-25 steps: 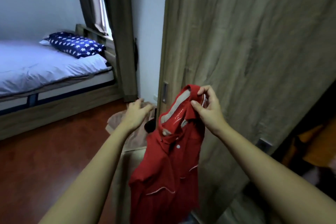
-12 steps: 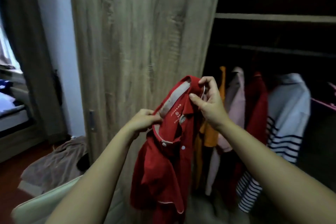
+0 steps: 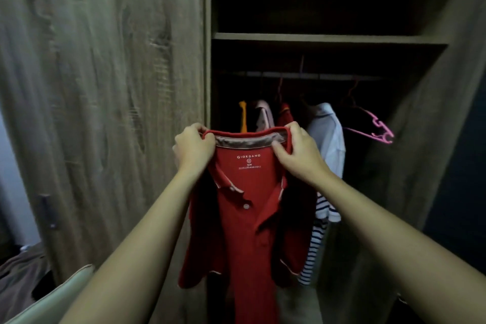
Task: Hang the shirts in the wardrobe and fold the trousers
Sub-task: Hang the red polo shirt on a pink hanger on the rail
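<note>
Scanning from the left, I am seeing a heap of brown clothes (image 3: 21, 268) lying on the floor beside the wardrobe door (image 3: 105, 87). Next along, my left hand (image 3: 193, 148) is gripping one end of the collar of the red shirt (image 3: 247, 218), fingers curled round its top edge. My right hand (image 3: 299, 155) is pinching the other end the same way, so the collar is stretching flat between them. The body of the shirt is hanging loose in front of the dark opening, not yet on anything.

I am judging it light and limp. It is a soft knit that is sagging wherever I am not holding it, unlikely to slip from a pinch but quick to bunch. The collar and shoulder seams are looking like the firmest places to hold while a hanger is going in through the neck.

Behind my right hand, a white striped shirt (image 3: 327, 139) and a few others are hanging from the rail (image 3: 302, 75). Furthest right, a bare pink hanger (image 3: 373, 129) is dangling there, and I am expecting one hand to need to let go to reach it.
</note>
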{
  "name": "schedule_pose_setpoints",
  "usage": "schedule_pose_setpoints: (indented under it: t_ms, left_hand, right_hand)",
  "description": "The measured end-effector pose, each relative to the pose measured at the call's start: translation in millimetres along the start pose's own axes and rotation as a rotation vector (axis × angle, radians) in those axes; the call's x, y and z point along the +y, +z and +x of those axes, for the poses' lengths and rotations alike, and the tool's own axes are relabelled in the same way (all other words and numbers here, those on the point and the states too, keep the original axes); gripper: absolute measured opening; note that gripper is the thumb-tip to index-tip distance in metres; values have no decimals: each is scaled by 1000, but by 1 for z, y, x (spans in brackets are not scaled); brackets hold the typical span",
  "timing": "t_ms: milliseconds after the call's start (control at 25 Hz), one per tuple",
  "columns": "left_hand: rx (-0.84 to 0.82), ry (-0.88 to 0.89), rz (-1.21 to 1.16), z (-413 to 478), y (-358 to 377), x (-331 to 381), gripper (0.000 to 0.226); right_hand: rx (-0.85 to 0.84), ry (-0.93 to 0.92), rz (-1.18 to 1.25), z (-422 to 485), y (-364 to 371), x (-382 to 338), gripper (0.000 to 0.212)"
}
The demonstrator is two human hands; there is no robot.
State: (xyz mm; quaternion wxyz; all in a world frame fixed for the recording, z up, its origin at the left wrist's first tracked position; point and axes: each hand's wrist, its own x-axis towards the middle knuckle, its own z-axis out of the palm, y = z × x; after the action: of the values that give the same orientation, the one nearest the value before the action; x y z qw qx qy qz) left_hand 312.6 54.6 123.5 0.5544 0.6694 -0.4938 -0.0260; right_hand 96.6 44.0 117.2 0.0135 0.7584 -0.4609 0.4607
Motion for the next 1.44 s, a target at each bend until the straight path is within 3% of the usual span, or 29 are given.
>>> schedule_pose_setpoints:
  t_ms: [160,240,320,440,560,640,720,840,920,1000,1120,1200,1320,1440]
  left_hand:
    - [-57,123,135,-2,16,18,27]
    - [14,163,94,-1,23,36,28]
    - [-22,120,98,2,34,40,29]
    - [-103,105,102,-3,49,29,29]
    - [-57,104,59,-3,61,39,29]
    - [-156,94,114,-8,74,44,28]
    - [-279,97,159,-16,88,48,28]
    - [-379,148,144,-15,98,75,27]
    - [-596,347,73,-13,106,95,21]
    - [-760,511,13,-20,119,115,32]
    - [-671,386,-155,-31,153,141,64]
    - [-608,308,-304,-41,183,161,69]
    - [-583,220,-453,-49,228,188,65]
    - [-639,95,-555,-40,293,207,42]
  right_hand:
    - [-123,75,-284,9,-30,30,17]
    - [11,58,-288,15,-47,40,19]
    - [58,56,-187,19,-62,45,30]
    - [-230,53,61,12,-79,62,37]
    - [-286,-20,-283,5,-82,86,41]
    - [-343,9,-532,-6,-75,99,36]
    - [-379,104,-527,-15,-74,110,31]
    - [-252,188,-476,-1,-111,116,33]
    - [-232,230,-476,13,-142,119,37]
    - [-260,246,-533,20,-163,126,40]
    - [-346,210,-591,22,-171,133,40]
    - [-395,166,-654,22,-166,145,38]
    - [-442,76,-718,21,-162,173,37]
    - [-446,21,-753,24,-170,200,37]
